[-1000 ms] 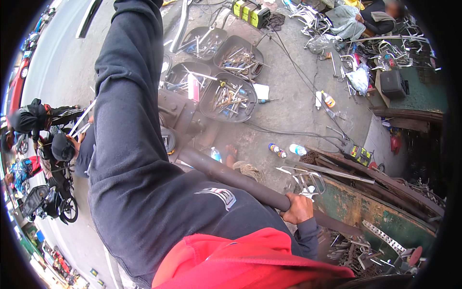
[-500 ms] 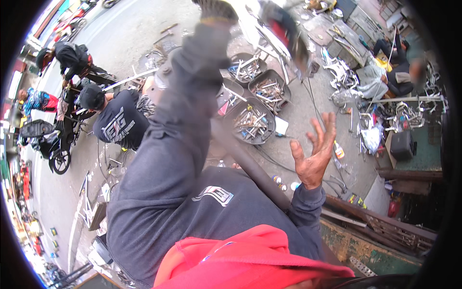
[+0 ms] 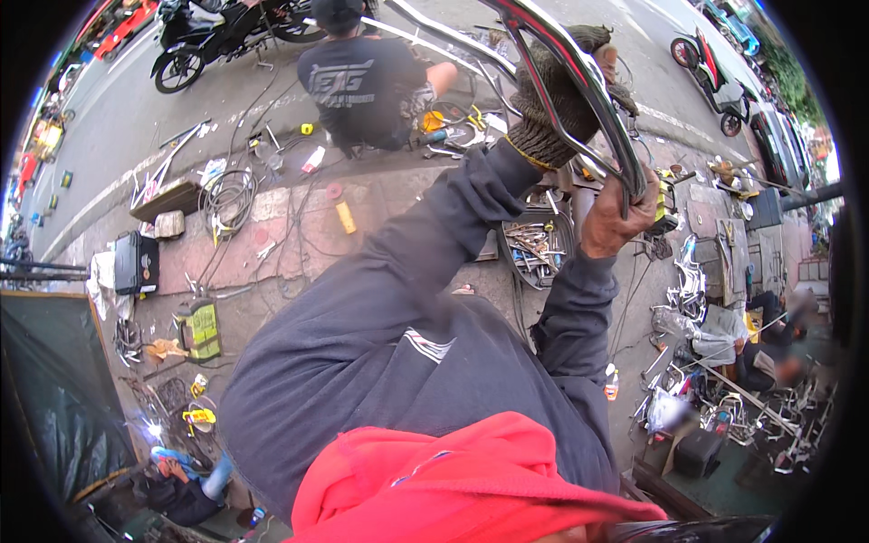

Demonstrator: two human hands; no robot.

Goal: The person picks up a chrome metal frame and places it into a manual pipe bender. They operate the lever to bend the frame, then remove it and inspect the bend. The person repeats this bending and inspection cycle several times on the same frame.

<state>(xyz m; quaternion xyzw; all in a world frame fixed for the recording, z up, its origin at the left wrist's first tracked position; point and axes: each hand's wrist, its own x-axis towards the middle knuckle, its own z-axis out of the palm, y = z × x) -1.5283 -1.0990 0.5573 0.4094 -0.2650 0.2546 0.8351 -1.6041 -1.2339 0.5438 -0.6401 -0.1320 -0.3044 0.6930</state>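
A bent metal tube frame (image 3: 579, 90), shiny silver and dark, rises across the top of the view. My left hand (image 3: 557, 95), in a dark knit glove, lies behind the curved tubes; its fingers are partly hidden, but they appear closed around the frame. My bare right hand (image 3: 620, 217) grips the frame's lower near bend, with its fingers wrapped round the tube. Beneath my forearms stands a dark bin (image 3: 536, 282) filled with loose metal pieces and tools.
A co-worker in a dark shirt (image 3: 358, 90) sits ahead, near a parked black motorcycle (image 3: 235, 41). Coiled cable (image 3: 226, 201), a green machine (image 3: 201, 330) and a black case (image 3: 136, 262) lie to the left. Metal frames (image 3: 688, 281) crowd the right. Someone crouches by a bright spark (image 3: 154, 430) at lower left.
My right hand, raised with its fingers spread before, has closed on the tube frame. My gloved left hand has come rightward and down, and the whole view has turned.
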